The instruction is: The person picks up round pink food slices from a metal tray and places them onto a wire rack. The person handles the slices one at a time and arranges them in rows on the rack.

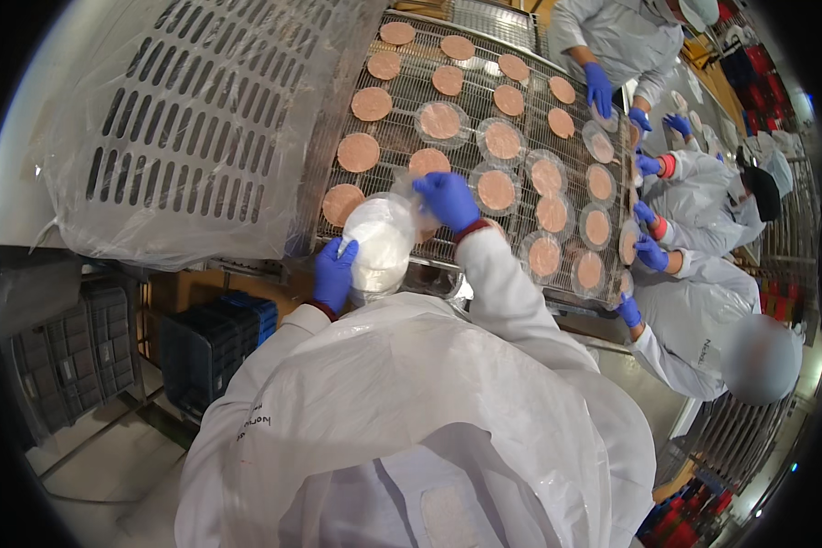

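My left hand (334, 274), in a blue glove, grips a tall stack of round, whitish film discs (381, 236) close to my apron. My gloved right hand (446, 198) pinches a single clear film disc (404, 185), blurred, just above the stack. Beneath it a wire-mesh conveyor belt (411, 89) carries rows of flat, round pink meat patties (358, 152). Several patties toward the right, such as one patty (496, 190), have a clear disc with a wider rim on them. Those on the left lie bare. Part of a patty is hidden behind my right hand.
A slotted metal cover wrapped in plastic sheeting (198, 130) stands left of the belt. Co-workers in white coats and blue gloves (597, 85) reach to the belt's right end. Dark plastic crates (205, 356) sit at lower left. A metal table (664, 137) lies beyond the belt.
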Demonstrator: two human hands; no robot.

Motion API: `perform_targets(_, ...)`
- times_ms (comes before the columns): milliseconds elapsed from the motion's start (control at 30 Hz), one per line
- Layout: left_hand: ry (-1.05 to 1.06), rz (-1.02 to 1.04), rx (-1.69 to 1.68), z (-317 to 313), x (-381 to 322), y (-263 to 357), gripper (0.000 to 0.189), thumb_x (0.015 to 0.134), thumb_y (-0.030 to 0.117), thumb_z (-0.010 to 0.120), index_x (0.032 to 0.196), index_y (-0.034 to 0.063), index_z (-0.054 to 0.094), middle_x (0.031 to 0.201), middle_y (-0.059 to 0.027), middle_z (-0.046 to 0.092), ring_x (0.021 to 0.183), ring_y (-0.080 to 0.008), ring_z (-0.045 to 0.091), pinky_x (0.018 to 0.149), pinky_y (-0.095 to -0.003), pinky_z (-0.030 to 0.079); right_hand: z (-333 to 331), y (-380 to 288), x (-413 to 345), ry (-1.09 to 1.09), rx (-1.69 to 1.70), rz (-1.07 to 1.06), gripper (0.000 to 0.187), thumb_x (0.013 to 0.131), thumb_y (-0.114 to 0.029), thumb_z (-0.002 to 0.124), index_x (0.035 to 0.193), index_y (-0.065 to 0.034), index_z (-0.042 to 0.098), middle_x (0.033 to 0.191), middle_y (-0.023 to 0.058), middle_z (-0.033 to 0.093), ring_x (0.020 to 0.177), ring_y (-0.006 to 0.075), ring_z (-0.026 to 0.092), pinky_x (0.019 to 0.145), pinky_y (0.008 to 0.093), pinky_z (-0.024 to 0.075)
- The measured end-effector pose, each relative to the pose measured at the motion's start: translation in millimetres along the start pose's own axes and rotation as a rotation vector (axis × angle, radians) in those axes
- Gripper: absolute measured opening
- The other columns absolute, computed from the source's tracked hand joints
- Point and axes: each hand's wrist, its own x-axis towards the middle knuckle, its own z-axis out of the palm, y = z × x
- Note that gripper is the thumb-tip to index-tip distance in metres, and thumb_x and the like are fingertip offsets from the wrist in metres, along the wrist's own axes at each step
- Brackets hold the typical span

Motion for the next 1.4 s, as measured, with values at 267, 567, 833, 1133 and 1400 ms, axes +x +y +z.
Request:
perform_targets(267, -0.062, -0.019, 0.006, -23, -1, -2, 0.026, 0.091, 0.019, 0.06, 0.107, -0.0015, 0.059, 0.096, -0.0057, 0.064, 0.083, -0.0115, 0.057, 0.076, -0.0271, 0.047, 18, 86, 15, 0.358, -0.687, -0.637, 0.036, 0.081, -0.008, 0.056, 0.116, -0.0045, 0.056, 0.128, 0.0195, 0.052, 0.118, 0.0329, 0.051, 0.098, 0.0409, 0.0413)
perform_targets(567, -0.08, -0.038, -0.019, -30, -18, -4, 0.025, 0.091, 0.019, 0.06, 0.107, -0.0001, 0.059, 0.097, -0.0056, 0.064, 0.083, -0.0114, 0.057, 0.076, -0.027, 0.047, 59, -3, -83, -0.06, 0.009, -0.199, 0.025, 0.087, -0.012, 0.06, 0.109, -0.0013, 0.06, 0.106, 0.0238, 0.063, 0.104, 0.0315, 0.061, 0.087, 0.036, 0.0473)
perform_targets(833, -0.009, 0.001, -0.095, -30, -10, -13, 0.025, 0.09, 0.019, 0.061, 0.106, -0.0002, 0.06, 0.094, -0.0046, 0.064, 0.082, -0.0099, 0.056, 0.075, -0.0266, 0.046, -5, -35, 94, 0.393, -0.56, -0.297, 0.023, 0.081, -0.001, 0.053, 0.097, -0.0062, 0.068, 0.09, 0.0163, 0.067, 0.08, 0.0318, 0.066, 0.069, 0.0405, 0.0509)
perform_targets(1133, 0.013, 0.047, 0.025, -25, -15, 5, 0.026, 0.091, 0.018, 0.06, 0.108, -0.001, 0.06, 0.095, -0.0031, 0.063, 0.084, -0.0096, 0.055, 0.075, -0.0258, 0.045, 13, 46, 73, 0.203, -0.431, -0.595, 0.041, 0.079, -0.01, 0.059, 0.118, -0.0005, 0.055, 0.129, 0.0227, 0.05, 0.125, 0.0368, 0.043, 0.104, 0.0409, 0.0351)
perform_targets(1400, -0.149, -0.037, -0.019, -10, 0, -6, 0.019, 0.089, 0.018, 0.063, 0.097, 0.0008, 0.061, 0.088, -0.0023, 0.063, 0.077, -0.0083, 0.054, 0.071, -0.0262, 0.046, 56, 29, -50, 0.147, -0.064, -0.439, 0.021, 0.087, -0.012, 0.057, 0.102, 0.0, 0.064, 0.085, 0.0146, 0.066, 0.078, 0.0234, 0.064, 0.072, 0.0335, 0.0499)
